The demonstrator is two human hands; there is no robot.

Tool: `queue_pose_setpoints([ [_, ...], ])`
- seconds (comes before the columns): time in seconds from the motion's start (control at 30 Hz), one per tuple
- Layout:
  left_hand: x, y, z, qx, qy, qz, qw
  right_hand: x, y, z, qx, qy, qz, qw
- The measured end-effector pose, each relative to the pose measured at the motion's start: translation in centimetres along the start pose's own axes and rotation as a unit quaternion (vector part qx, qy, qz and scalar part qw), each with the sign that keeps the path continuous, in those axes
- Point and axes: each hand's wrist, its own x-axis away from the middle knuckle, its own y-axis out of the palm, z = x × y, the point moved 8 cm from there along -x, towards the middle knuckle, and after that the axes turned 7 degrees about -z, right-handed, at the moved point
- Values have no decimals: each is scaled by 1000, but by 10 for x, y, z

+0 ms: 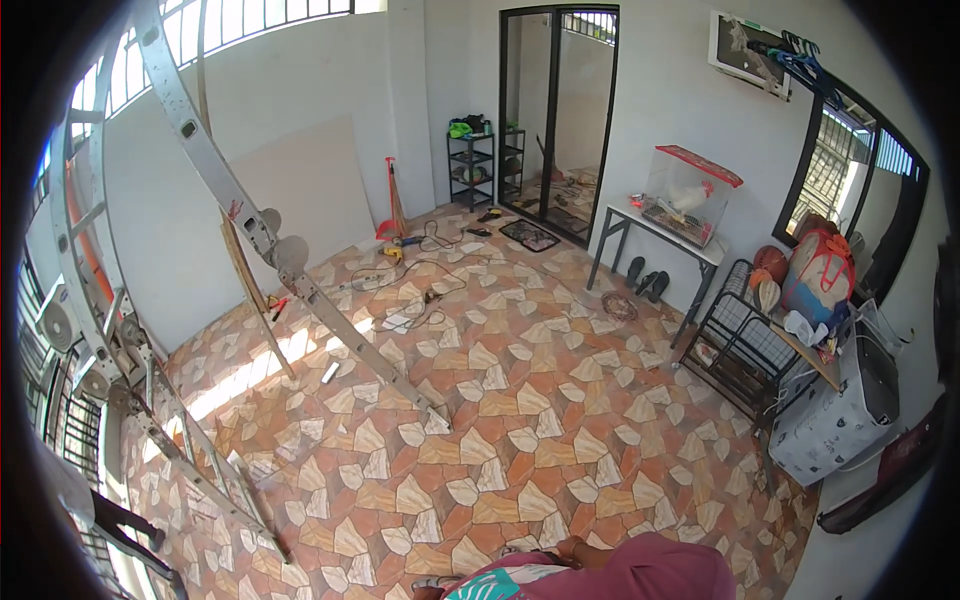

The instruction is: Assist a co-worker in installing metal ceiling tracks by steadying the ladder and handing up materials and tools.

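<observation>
At the lower edge a dusky-pink sleeve (660, 570) shows, with a strip of bare skin (580, 551) at its left end. This seems to be my right arm, bent across the body; its fingers cannot be made out. A teal and white print (487, 586) on my clothing lies beside it. My left hand is out of sight. Nothing held can be seen. Patterned stone-look tile (480, 440) spreads out around me. Nearest on the left, a metal folding ladder (330, 315) stands with its legs spread.
Power tools, including a yellow one (392, 254), and loose cords (430, 297) lie toward the back. A caged white rooster (688, 196) is on a table (660, 232). On the right stands a loaded black wire rack (745, 325). Another person's legs (125, 520) show at left.
</observation>
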Motion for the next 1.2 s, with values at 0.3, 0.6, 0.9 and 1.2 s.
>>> queue_pose_setpoints([
  [0.3,114,-193,137,297,-21,373,879,110,-103,-271,313,-318,-57,893],
  [0.6,105,-282,224,49,84,409,907,98,-89,-377,425,-459,63,777],
  [0.9,82,-250,251,14,-32,295,955,154,-142,-294,275,-419,56,863],
  [1.2,117,-286,264,63,-76,401,911,186,-201,-308,289,-249,163,910],
])
